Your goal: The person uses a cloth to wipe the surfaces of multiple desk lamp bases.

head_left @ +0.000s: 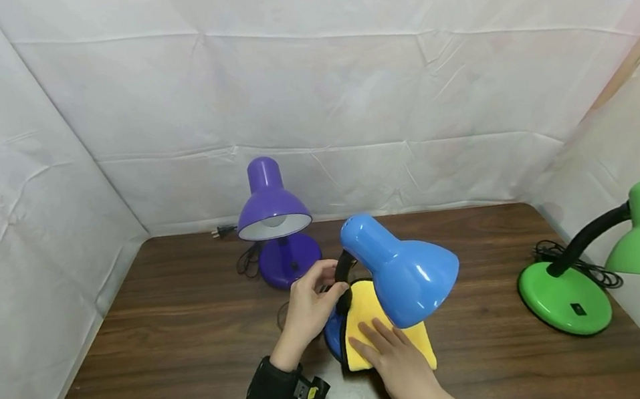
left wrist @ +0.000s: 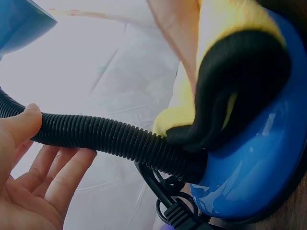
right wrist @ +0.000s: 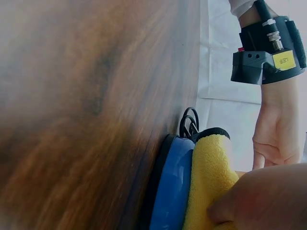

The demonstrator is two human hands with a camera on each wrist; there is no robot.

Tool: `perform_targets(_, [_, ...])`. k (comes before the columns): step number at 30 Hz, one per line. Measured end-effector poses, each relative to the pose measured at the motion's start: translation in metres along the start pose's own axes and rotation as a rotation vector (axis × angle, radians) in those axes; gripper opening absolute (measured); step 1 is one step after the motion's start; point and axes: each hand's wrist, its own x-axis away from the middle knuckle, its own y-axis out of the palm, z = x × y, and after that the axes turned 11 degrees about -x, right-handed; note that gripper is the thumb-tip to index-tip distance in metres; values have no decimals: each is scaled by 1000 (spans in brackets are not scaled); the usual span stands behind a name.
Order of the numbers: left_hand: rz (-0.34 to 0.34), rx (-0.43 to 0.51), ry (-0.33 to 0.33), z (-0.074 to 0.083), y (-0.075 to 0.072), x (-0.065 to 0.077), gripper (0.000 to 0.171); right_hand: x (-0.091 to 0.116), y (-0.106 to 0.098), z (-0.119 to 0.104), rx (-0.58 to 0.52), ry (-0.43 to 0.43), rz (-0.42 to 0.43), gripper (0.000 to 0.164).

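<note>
A blue desk lamp (head_left: pixel 418 277) stands at the middle of the table, its shade tilted to the right. Around its black ribbed neck (left wrist: pixel 110 135), my left hand (head_left: pixel 308 305) curls thumb and fingers. Over the lamp's round blue base (left wrist: pixel 268 153) lies a yellow cloth (head_left: pixel 359 312) with a black edge. My right hand (head_left: pixel 403 370) rests on that cloth with fingers spread and fairly straight. Part of the cloth is hidden beneath the shade. In the right wrist view, the cloth (right wrist: pixel 208 177) covers the top of the base, whose blue side shows.
Behind the blue lamp stands a purple lamp (head_left: pixel 272 202), its cord and plug (head_left: pixel 223 230) at the left. A green lamp (head_left: pixel 566 298) with a coiled black cord (head_left: pixel 603 273) stands at the right. White sheeting (head_left: pixel 306 93) encloses the brown wooden table (head_left: pixel 182 352).
</note>
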Motion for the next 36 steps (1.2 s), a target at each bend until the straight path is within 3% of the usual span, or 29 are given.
perform_targets(13, [-2, 28, -5, -2, 1, 1, 25, 22, -6, -2, -55, -25, -65, 56])
perform_targets(19, [-2, 21, -11, -2, 1, 1, 25, 21, -4, 0, -48, -33, -29, 56])
perform_targets(26, [-1, 11, -13, -1, 0, 1, 25, 14, -3, 4, -70, 7, -47, 55])
perform_targets(36, [-3, 8, -23, -1, 0, 1, 24, -3, 4, 16, -34, 4, 83, 51])
